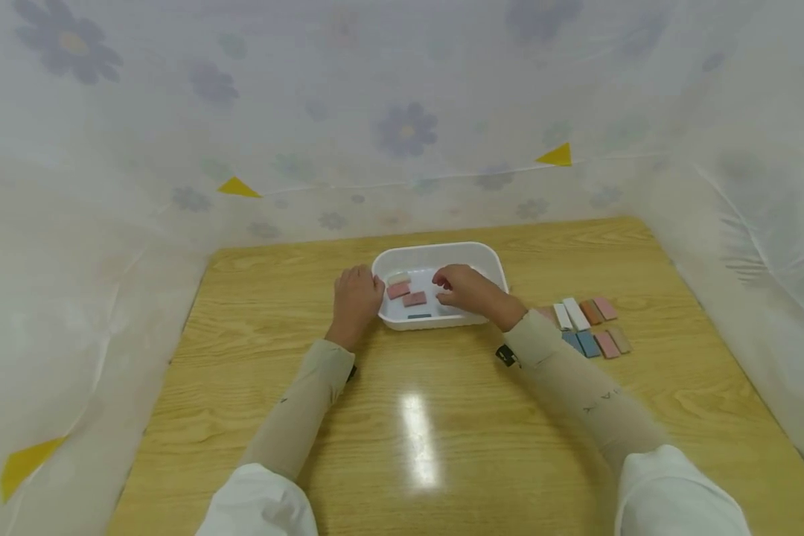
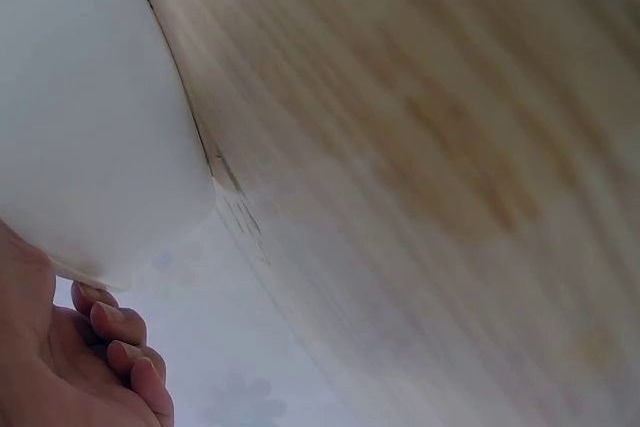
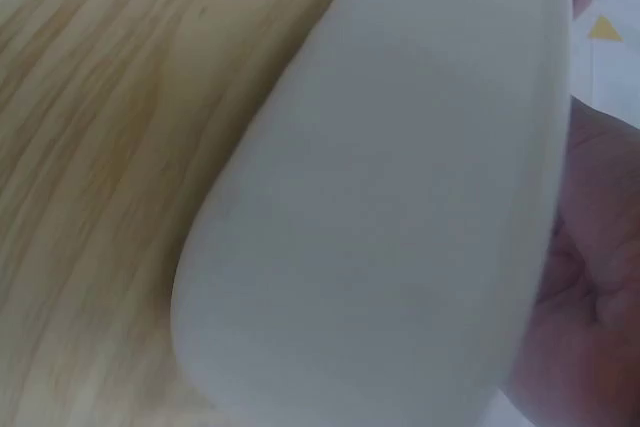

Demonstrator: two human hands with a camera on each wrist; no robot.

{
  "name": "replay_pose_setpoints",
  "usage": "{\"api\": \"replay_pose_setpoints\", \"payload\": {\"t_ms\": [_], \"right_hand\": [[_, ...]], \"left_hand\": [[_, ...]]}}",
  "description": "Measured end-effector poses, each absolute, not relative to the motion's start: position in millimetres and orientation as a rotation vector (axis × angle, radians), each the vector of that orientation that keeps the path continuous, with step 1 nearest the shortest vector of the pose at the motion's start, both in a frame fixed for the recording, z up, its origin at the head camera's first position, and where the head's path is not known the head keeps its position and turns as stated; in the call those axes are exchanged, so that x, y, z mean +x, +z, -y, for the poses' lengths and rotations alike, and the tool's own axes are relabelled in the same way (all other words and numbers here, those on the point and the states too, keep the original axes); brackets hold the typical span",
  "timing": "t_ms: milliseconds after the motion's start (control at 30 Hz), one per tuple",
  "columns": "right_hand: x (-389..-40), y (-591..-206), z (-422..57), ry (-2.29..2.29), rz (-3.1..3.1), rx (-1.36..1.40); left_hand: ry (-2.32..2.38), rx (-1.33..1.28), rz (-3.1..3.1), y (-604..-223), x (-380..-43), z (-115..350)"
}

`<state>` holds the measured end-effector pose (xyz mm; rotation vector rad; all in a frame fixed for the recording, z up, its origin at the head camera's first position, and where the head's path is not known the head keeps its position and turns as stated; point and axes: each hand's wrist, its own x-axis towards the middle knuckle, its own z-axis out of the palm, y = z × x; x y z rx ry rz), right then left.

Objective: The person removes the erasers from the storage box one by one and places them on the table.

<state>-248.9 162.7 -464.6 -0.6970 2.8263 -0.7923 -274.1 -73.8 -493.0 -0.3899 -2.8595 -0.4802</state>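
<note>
A white plastic tray stands on the wooden table with a few small flat rectangular pieces in it. Inside are a cream piece, two pink pieces and a blue-grey piece along the near wall. My left hand holds the tray's left rim, its fingers curled at the edge in the left wrist view. Over the tray's right half is my right hand, fingers bent and the thumb apart from them; no piece shows between them. In the right wrist view the tray's wall hides the fingertips.
Right of the tray lie two rows of similar pieces, among them a white piece, a brown piece, a blue piece and a pink piece. My right forearm partly covers them. A flowered sheet surrounds the wooden table.
</note>
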Motion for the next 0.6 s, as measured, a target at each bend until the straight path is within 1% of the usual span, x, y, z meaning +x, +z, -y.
{"api": "replay_pose_setpoints", "payload": {"t_ms": [333,600], "right_hand": [[-260,-482,-132,-0.732,-2.823,-0.710],[-266,-489,-121,-0.698,-2.839,-0.736]], "left_hand": [[-0.480,-0.387,2.849,-495,-274,72],[-0.444,-0.387,2.834,-495,-274,74]]}}
